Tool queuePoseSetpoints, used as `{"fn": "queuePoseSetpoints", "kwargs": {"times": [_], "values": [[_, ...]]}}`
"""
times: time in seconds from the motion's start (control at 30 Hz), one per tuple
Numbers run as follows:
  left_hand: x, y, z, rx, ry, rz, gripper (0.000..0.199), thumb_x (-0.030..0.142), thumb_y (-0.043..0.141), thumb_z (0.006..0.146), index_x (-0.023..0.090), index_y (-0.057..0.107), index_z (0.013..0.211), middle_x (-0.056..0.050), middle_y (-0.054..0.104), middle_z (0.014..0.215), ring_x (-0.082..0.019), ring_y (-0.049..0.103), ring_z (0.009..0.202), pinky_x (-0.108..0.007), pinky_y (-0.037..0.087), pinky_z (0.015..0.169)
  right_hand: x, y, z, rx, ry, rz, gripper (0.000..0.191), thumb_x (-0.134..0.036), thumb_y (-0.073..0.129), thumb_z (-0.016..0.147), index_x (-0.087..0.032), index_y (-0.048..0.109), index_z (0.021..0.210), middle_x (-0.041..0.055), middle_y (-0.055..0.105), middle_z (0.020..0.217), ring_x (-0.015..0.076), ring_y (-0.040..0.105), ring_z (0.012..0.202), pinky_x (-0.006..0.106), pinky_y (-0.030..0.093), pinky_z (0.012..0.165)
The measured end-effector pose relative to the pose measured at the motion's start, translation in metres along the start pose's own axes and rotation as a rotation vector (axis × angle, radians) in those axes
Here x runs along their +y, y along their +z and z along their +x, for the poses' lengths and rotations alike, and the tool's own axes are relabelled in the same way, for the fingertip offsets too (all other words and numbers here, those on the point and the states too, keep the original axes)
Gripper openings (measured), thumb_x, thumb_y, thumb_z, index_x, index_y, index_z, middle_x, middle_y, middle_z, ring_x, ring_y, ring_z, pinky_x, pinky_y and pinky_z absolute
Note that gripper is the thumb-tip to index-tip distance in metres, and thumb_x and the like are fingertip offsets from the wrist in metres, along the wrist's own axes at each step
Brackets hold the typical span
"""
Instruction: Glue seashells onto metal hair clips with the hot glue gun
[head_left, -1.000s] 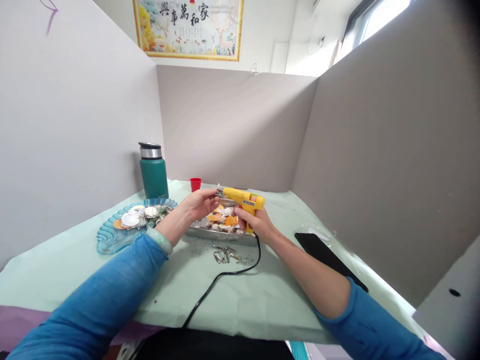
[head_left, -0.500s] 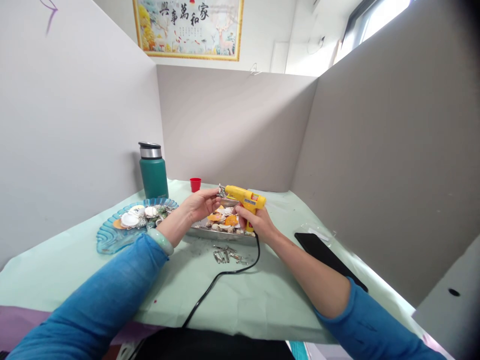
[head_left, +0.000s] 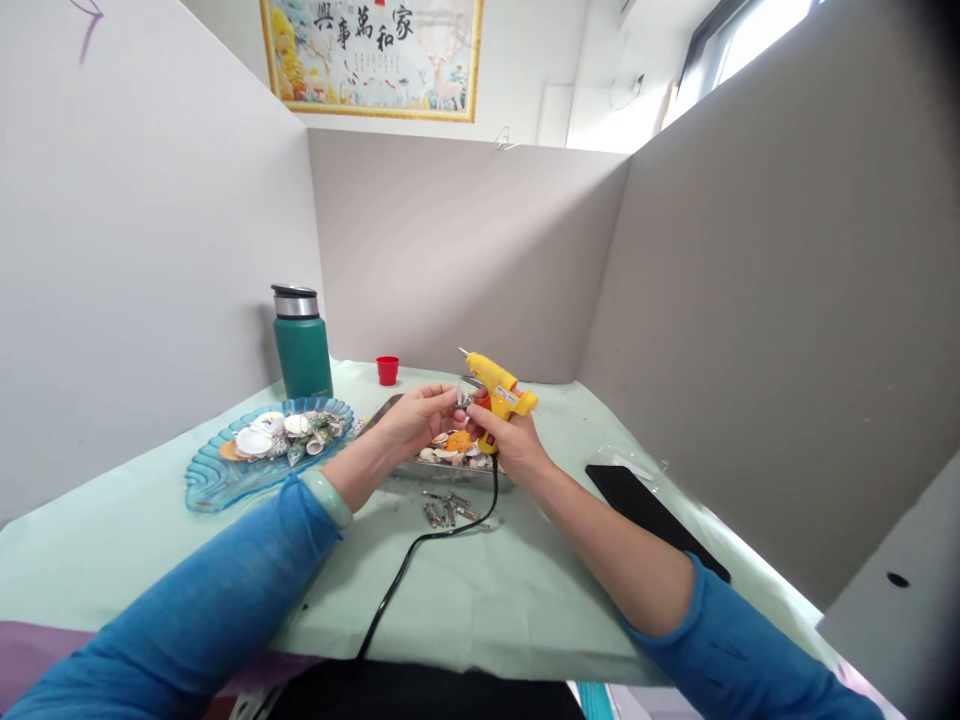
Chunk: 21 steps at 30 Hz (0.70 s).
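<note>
My right hand (head_left: 514,445) is wrapped round a yellow hot glue gun (head_left: 496,385), its nozzle tilted up and to the left. The fingers of my left hand (head_left: 416,418) are closed on a small silvery metal clip (head_left: 463,400), whose fine detail is too small to make out. My right fingertips meet my left ones at the clip. Below both hands stands a metal tray (head_left: 427,470) of shells (head_left: 457,442), partly hidden by them. Several loose metal clips (head_left: 448,510) lie on the table in front of the tray.
A blue scalloped dish (head_left: 214,485) of shells sits at the left, before a green bottle (head_left: 303,350). Behind stands a red cup (head_left: 388,371). A black flat object (head_left: 656,520) lies at the right. The gun's black cord (head_left: 405,575) crosses the table; grey partitions (head_left: 465,250) surround it.
The glue gun has tipped upward, its nozzle now away from the clip. My left hand has moved right with the clip, bringing it against my right fingers.
</note>
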<state>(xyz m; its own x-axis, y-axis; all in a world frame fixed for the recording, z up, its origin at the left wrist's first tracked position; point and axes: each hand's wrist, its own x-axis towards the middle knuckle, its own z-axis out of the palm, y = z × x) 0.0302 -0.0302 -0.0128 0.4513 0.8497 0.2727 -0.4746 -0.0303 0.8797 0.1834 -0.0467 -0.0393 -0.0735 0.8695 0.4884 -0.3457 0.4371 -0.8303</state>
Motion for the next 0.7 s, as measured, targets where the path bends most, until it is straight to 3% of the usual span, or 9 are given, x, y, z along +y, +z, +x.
{"fn": "queuePoseSetpoints", "kwargs": {"times": [0.3,0.53,0.6,0.7], "values": [[-0.007,0.001,-0.001,-0.023,0.056,0.131,0.018,0.026,0.072,0.073,0.011,0.063,0.078,-0.005,0.066,0.071,-0.013,0.064,0.066,-0.029,0.054,0.07,0.0,-0.003,-0.001,-0.02,0.077,0.117,0.03,-0.032,0.073,0.068,-0.016,0.06,0.09,-0.0033,0.057,0.058,0.0078,0.048,0.048,0.02,0.039,0.046],[0.0,0.005,-0.003,-0.011,0.033,0.123,0.018,0.025,0.07,0.074,0.011,0.062,0.081,-0.004,0.064,0.073,-0.012,0.062,0.066,-0.026,0.052,0.066,-0.003,-0.003,0.001,0.011,0.144,0.216,0.031,-0.029,0.076,0.063,-0.016,0.06,0.087,-0.0037,0.055,0.057,0.0077,0.048,0.049,0.019,0.038,0.045],[0.004,0.006,-0.004,0.055,0.09,0.239,0.018,0.028,0.067,0.076,0.012,0.06,0.08,-0.002,0.061,0.066,-0.01,0.058,0.058,-0.023,0.048,0.056,-0.004,-0.003,0.001,0.011,0.144,0.24,0.031,-0.028,0.076,0.063,-0.016,0.06,0.087,-0.0042,0.054,0.057,0.0076,0.047,0.049,0.019,0.038,0.044],[0.008,0.006,-0.004,0.212,0.257,0.612,0.015,0.03,0.062,0.079,0.016,0.058,0.077,0.002,0.053,0.052,-0.01,0.048,0.045,-0.021,0.037,0.045,-0.004,-0.004,0.0,0.016,0.146,0.268,0.033,-0.026,0.077,0.062,-0.017,0.059,0.088,-0.0041,0.055,0.061,0.007,0.047,0.05,0.019,0.038,0.044]]}}
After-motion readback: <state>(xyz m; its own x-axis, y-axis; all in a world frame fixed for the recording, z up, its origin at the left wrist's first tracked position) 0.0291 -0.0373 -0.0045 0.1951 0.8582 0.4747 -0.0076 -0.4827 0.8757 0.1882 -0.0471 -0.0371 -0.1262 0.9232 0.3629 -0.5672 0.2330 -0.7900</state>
